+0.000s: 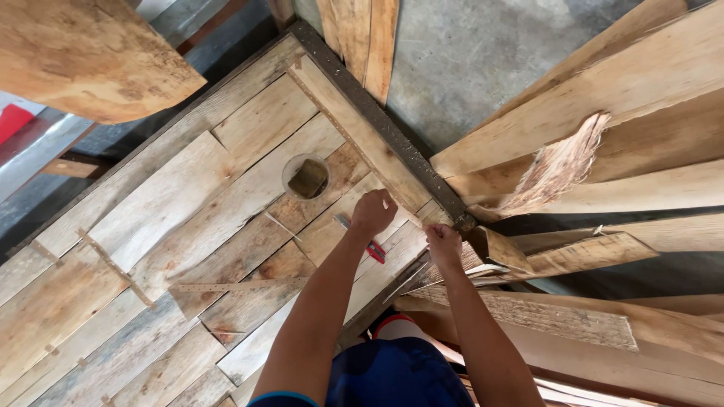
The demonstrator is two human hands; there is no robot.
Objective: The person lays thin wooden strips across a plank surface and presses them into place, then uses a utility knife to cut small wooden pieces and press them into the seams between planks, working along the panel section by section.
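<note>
round tub (305, 178) holds a brown block; left hand (372, 212) grip curled together, right hand (443, 245) unclear.

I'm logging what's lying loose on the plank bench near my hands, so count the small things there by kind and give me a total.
Round clear container with a brownish block inside: 1
Red-handled tool under the left hand: 1
Thin loose stick beside the container: 1
Total: 3
The right hand rests at the bench edge; what its fingers hold cannot be told.
</note>
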